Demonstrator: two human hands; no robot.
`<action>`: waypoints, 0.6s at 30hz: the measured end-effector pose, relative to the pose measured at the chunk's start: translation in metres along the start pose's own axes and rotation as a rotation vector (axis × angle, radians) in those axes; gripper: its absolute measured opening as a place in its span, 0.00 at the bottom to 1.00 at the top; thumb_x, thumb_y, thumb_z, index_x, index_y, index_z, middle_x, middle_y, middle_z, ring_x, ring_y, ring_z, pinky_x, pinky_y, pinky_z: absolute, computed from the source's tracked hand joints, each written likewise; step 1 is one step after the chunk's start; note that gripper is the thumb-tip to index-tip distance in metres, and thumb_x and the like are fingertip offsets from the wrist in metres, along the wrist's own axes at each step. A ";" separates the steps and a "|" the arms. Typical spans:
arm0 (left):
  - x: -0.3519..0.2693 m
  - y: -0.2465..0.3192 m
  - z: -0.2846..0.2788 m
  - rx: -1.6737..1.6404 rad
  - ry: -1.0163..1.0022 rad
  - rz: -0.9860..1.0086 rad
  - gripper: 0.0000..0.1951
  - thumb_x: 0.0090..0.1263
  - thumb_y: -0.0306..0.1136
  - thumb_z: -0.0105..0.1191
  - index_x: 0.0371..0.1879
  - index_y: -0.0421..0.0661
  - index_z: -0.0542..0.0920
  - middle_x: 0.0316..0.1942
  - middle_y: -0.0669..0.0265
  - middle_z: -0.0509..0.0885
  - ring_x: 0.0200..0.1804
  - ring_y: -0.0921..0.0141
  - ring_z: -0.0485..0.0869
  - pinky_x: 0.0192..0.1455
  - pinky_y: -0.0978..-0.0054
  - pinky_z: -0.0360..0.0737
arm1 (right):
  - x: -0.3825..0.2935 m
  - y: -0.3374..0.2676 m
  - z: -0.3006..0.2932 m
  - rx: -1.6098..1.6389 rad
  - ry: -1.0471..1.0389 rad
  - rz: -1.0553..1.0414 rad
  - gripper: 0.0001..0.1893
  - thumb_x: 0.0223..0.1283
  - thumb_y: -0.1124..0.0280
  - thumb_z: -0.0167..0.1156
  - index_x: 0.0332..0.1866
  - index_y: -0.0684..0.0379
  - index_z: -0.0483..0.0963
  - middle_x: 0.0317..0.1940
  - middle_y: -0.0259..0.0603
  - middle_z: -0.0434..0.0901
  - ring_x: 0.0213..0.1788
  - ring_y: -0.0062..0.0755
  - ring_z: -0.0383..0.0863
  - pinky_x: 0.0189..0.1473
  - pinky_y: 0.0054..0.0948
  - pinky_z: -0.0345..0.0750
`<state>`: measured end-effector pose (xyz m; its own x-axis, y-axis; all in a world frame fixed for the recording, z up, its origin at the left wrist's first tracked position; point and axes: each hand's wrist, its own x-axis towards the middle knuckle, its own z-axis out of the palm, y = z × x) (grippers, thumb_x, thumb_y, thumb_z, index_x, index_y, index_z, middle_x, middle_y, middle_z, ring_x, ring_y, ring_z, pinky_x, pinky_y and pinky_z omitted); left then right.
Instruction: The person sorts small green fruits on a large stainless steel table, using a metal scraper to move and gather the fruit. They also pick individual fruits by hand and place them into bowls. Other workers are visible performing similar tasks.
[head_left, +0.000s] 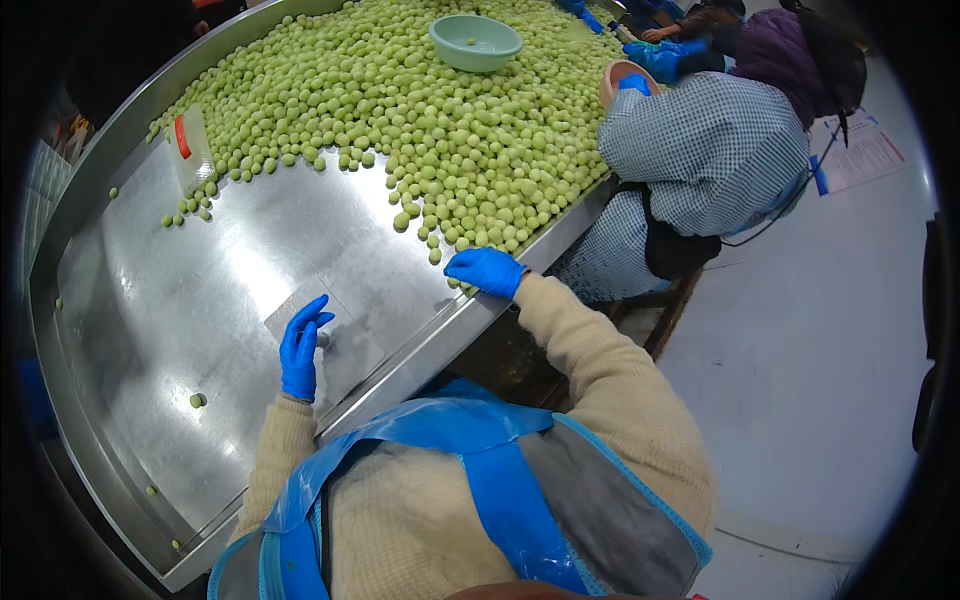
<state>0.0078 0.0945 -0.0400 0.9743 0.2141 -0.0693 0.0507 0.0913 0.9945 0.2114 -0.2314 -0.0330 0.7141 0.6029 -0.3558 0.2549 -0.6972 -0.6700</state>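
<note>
A broad heap of round green fruits (465, 142) covers the far part of a steel sorting table (225, 300). My right hand (486, 271), in a blue glove, rests by the table's near edge at the heap's lower tip, with a few fruits under and beside its fingers; whether it grips any is hidden. My left hand (301, 352), also blue-gloved, is over the bare steel with its fingers apart and holds nothing. Just beside its fingers is a small, roundish metal piece (322, 340) on the table.
A green plastic basin (475, 45) sits on the heap. A clear plastic item with a red strip (192, 150) lies at the heap's left edge. One co-worker in a checked smock (705, 150) reaches into an orange bowl (619, 73); others work beyond. A raised rim (39, 270) borders the table.
</note>
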 end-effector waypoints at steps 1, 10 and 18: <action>0.000 0.000 0.001 0.018 0.002 -0.016 0.18 0.78 0.41 0.46 0.60 0.44 0.75 0.63 0.60 0.79 0.57 0.66 0.81 0.55 0.71 0.79 | 0.006 0.014 -0.007 0.183 -0.018 -0.025 0.15 0.65 0.54 0.55 0.46 0.49 0.83 0.42 0.41 0.85 0.42 0.39 0.84 0.46 0.37 0.79; -0.005 0.000 0.019 0.119 0.219 0.004 0.21 0.78 0.44 0.45 0.60 0.41 0.75 0.62 0.56 0.78 0.56 0.66 0.81 0.64 0.64 0.74 | 0.117 0.220 -0.203 -0.093 0.727 0.396 0.17 0.68 0.62 0.50 0.56 0.56 0.77 0.50 0.50 0.83 0.49 0.46 0.82 0.53 0.38 0.76; -0.008 -0.003 0.028 0.195 0.370 -0.033 0.24 0.78 0.49 0.44 0.58 0.41 0.76 0.61 0.56 0.80 0.55 0.66 0.81 0.66 0.62 0.71 | 0.159 0.282 -0.213 -0.351 0.742 0.381 0.20 0.56 0.65 0.60 0.53 0.62 0.76 0.46 0.59 0.82 0.48 0.60 0.82 0.49 0.48 0.78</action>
<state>0.0064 0.0652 -0.0407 0.8291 0.5520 -0.0892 0.1552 -0.0740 0.9851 0.5353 -0.4147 -0.1397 0.9967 -0.0131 0.0801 0.0126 -0.9498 -0.3126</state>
